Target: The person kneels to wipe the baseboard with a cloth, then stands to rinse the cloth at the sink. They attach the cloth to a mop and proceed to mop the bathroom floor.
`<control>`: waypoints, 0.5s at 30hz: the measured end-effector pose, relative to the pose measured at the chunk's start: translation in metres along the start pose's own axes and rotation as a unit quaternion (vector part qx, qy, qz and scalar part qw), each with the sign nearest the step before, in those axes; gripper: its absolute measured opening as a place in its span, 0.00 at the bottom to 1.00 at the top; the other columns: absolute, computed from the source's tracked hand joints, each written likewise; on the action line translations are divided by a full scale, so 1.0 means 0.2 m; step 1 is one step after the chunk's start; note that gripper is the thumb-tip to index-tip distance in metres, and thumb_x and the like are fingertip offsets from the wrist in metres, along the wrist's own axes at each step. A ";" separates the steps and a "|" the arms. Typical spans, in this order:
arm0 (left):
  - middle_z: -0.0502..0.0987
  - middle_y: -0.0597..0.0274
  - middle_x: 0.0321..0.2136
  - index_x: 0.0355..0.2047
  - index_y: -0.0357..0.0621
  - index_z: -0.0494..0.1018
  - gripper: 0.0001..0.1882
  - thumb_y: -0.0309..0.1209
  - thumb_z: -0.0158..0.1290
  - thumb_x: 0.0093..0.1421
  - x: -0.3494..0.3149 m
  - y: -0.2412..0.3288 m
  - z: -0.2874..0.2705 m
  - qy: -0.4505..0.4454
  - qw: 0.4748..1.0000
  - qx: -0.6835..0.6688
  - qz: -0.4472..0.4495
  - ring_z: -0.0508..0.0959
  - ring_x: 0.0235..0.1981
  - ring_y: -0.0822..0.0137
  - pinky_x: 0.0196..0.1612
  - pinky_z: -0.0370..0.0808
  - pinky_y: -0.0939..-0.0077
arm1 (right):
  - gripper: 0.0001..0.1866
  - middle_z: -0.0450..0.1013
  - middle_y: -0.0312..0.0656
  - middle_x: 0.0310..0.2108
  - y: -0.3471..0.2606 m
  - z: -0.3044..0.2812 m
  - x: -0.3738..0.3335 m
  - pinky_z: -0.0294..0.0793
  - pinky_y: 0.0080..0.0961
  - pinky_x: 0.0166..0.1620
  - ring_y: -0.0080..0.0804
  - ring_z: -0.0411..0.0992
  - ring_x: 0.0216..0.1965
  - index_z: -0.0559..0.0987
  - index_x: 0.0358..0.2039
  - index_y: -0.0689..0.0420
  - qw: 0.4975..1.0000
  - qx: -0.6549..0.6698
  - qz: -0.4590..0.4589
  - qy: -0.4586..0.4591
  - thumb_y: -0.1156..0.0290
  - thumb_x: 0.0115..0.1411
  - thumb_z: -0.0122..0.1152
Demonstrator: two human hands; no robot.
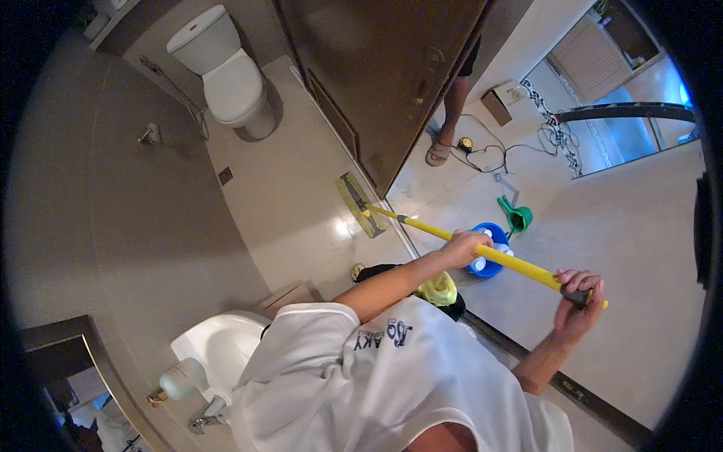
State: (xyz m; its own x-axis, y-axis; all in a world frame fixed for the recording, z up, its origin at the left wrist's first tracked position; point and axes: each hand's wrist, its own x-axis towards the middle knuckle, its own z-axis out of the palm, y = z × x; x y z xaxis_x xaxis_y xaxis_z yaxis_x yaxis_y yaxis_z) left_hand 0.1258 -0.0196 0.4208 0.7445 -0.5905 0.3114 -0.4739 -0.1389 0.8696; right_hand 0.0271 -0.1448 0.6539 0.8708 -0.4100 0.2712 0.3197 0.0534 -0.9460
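Both my hands are closed around the yellow pole [520, 265] of a flat mop, which slants across the view. My left hand [465, 248] grips the pole partway along, just above a blue bucket [493, 268] holding white bottles. Farther up, my right hand [578, 295] wraps the dark grip near the pole's end. The mop's yellow-green head [352, 196] rests on the pale bathroom floor, beside the threshold and the lower corner of a brown door [369, 68].
A white toilet [235, 89] stands at far left, a washbasin [218, 343] with a soap bottle [183, 378] nearer. Beyond the door are another person's sandalled foot [439, 154], a tape measure [465, 144], loose cables, a box [503, 102] and a green dipper [518, 218].
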 end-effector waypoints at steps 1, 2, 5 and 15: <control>0.74 0.59 0.26 0.29 0.51 0.71 0.08 0.28 0.51 0.45 0.00 0.01 0.00 -0.053 0.998 0.013 -0.026 0.75 0.29 0.57 0.30 0.70 0.63 | 0.08 0.67 0.42 0.22 -0.03 -0.07 -0.01 0.67 0.28 0.34 0.29 0.67 0.25 0.66 0.22 0.58 0.994 -0.105 0.032 0.026 0.69 0.54 0.48; 0.75 0.59 0.25 0.29 0.52 0.71 0.08 0.29 0.51 0.45 0.01 0.03 -0.01 -0.105 0.993 0.027 -0.050 0.75 0.29 0.57 0.30 0.70 0.62 | 0.08 0.70 0.44 0.25 -0.06 -0.14 -0.04 0.68 0.29 0.35 0.31 0.69 0.28 0.67 0.24 0.59 0.974 -0.210 0.062 0.051 0.68 0.54 0.50; 0.75 0.59 0.23 0.29 0.55 0.72 0.09 0.33 0.51 0.44 0.00 0.05 0.03 -0.223 0.970 0.065 -0.077 0.75 0.28 0.56 0.29 0.70 0.59 | 0.10 0.71 0.49 0.33 -0.19 -0.26 -0.13 0.71 0.27 0.34 0.33 0.70 0.34 0.68 0.30 0.61 0.930 -0.291 0.219 0.042 0.69 0.51 0.54; 0.75 0.56 0.27 0.29 0.51 0.73 0.09 0.28 0.48 0.44 -0.19 0.09 0.20 -0.414 0.906 0.085 -0.017 0.75 0.32 0.57 0.32 0.71 0.60 | 0.14 0.73 0.47 0.21 -0.30 -0.32 -0.28 0.68 0.25 0.26 0.28 0.71 0.23 0.75 0.29 0.64 0.694 -0.608 0.328 -0.202 0.73 0.40 0.63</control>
State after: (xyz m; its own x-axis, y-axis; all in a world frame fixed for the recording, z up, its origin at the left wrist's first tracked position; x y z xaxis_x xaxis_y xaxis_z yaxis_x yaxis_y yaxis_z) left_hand 0.0697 -0.0308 0.4086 0.1847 -0.9680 -0.1699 -0.5755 -0.2467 0.7797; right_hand -0.0652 -0.1824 0.6841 0.7924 -0.3584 -0.4937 -0.5324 -0.8013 -0.2727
